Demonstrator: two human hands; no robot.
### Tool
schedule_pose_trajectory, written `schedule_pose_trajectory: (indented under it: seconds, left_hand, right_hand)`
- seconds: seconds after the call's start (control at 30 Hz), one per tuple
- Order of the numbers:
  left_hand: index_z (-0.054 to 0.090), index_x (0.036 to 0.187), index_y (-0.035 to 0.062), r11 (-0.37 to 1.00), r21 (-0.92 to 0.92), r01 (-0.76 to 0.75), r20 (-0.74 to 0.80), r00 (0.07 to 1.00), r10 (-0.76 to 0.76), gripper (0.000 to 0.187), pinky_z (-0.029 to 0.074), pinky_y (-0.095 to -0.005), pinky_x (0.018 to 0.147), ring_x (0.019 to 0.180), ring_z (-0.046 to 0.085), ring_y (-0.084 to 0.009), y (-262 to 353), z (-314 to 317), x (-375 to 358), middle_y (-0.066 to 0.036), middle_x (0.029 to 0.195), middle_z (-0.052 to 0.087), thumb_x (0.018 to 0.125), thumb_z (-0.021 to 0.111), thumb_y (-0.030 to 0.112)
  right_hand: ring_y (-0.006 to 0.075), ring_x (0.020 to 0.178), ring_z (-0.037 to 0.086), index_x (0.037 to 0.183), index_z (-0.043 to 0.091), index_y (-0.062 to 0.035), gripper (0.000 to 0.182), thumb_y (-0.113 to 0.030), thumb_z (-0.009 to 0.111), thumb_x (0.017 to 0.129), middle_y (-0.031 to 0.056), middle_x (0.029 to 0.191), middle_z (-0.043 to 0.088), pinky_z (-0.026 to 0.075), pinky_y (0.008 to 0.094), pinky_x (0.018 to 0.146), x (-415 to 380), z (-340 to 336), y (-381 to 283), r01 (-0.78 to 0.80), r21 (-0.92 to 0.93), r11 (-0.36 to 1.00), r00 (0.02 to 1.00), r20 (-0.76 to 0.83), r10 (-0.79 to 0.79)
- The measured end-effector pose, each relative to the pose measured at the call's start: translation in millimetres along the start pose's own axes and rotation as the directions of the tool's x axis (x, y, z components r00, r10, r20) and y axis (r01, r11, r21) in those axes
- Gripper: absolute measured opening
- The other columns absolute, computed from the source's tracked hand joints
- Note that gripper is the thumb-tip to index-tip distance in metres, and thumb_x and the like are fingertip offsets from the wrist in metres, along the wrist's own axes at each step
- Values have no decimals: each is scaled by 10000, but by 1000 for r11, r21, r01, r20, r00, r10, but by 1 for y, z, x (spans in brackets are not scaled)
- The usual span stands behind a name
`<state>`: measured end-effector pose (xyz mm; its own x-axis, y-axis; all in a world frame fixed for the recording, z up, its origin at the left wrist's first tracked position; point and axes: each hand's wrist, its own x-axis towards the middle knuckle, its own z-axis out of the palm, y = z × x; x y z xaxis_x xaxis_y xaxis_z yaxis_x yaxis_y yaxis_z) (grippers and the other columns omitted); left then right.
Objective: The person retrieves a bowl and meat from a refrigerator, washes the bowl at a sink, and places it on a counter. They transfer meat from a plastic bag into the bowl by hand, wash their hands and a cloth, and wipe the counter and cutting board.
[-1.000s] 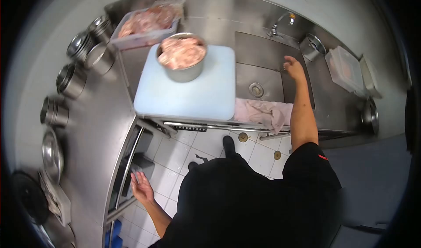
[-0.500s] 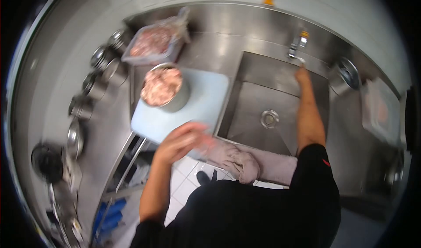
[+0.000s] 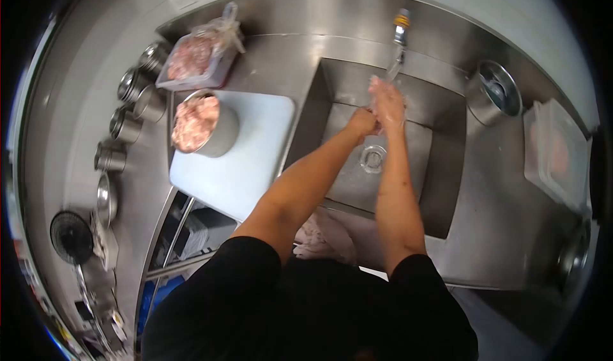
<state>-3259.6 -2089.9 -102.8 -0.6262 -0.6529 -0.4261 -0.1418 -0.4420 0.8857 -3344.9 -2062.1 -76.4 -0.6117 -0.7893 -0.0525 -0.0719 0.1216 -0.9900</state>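
Both my hands are together over the steel sink (image 3: 408,163), below the faucet (image 3: 400,32), with water running onto them. My left hand (image 3: 363,122) is closed against the lower side of my right hand; its fingers are partly hidden. My right hand (image 3: 388,105) is spread, its fingers pointing up toward the faucet, and it holds nothing. To the left, a metal pot (image 3: 222,131) filled with raw meat (image 3: 195,123) stands tilted in view on a pale blue cutting board (image 3: 260,134).
A plastic tub of meat (image 3: 191,57) with a bag stands at the back left. Metal canisters (image 3: 126,124) line the left side. Right of the sink are a metal pot (image 3: 495,92) and a clear plastic container (image 3: 555,150). A cloth (image 3: 325,236) hangs at the sink's front edge.
My left hand has moved from over the board's front edge into the sink, against my right hand. My right hand has come down from the faucet, and water now runs.
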Motion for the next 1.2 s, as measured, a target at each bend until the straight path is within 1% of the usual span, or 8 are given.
schedule_pose_trajectory:
  seconds: [0.1,0.2,0.43,0.53,0.73,0.93,1.13,1.2]
  left_hand:
    - [579,1093,16,995,-69,67,-67,995,-72,240,540,-326,597,750,626,-169,5,8,3,-93,874,631,944,543,200]
    - [576,1096,-2,951,-306,32,-47,998,-49,279,541,-335,645,800,625,-183,7,13,16,-99,932,623,971,498,235]
    - [584,1046,31,736,-669,104,-23,987,-160,313,517,-364,558,690,604,-203,-5,26,28,-111,880,616,988,420,291]
    - [584,952,76,810,-524,265,506,861,46,328,466,-379,435,578,572,-214,-31,-16,35,-94,789,612,996,385,333]
    - [570,960,103,814,-523,254,235,961,-149,390,450,-344,416,619,597,-189,7,9,-32,-72,808,620,1016,305,384]
    - [577,1078,53,752,-652,93,87,995,-47,326,518,-316,723,857,605,-167,10,14,-33,-79,966,634,1016,321,244]
    - [589,1166,71,968,-239,70,122,992,-41,337,492,-371,856,963,604,-198,19,13,-15,-69,1104,647,1001,383,280]
    - [580,1238,77,951,299,80,72,992,-106,434,448,-427,939,1079,593,-282,38,11,-41,-110,1182,639,976,422,384]
  right_hand:
    - [284,833,658,997,659,-45,344,-346,502,936,143,895,693,492,377,765,-15,-7,-32,-113,-122,986,990,-99,102]
    - [350,920,640,1033,655,-63,301,-289,489,925,175,964,680,479,411,818,-18,-2,-3,104,-84,991,952,-278,-124]
    - [329,829,658,1063,640,-71,269,-253,526,902,148,919,683,520,406,755,-46,-11,20,66,-327,943,947,-277,-162]
    - [237,629,653,1023,613,-16,274,-256,541,913,135,802,655,524,359,530,-49,-29,-10,-247,-57,967,967,51,250]
    - [196,546,617,1034,579,36,262,-197,543,920,130,748,627,478,319,392,-41,-43,-5,-423,15,906,818,435,375]
    - [259,712,675,1101,597,22,269,-111,560,870,166,889,674,544,376,625,-27,-26,16,-32,29,999,998,54,31]
    - [397,947,623,1129,599,5,299,-93,562,850,199,984,669,483,434,850,-7,-31,-26,282,-438,854,914,-148,-377]
    - [406,958,610,1182,571,0,344,-84,554,849,227,1007,651,481,451,850,28,-46,-38,412,-716,564,813,10,-582]
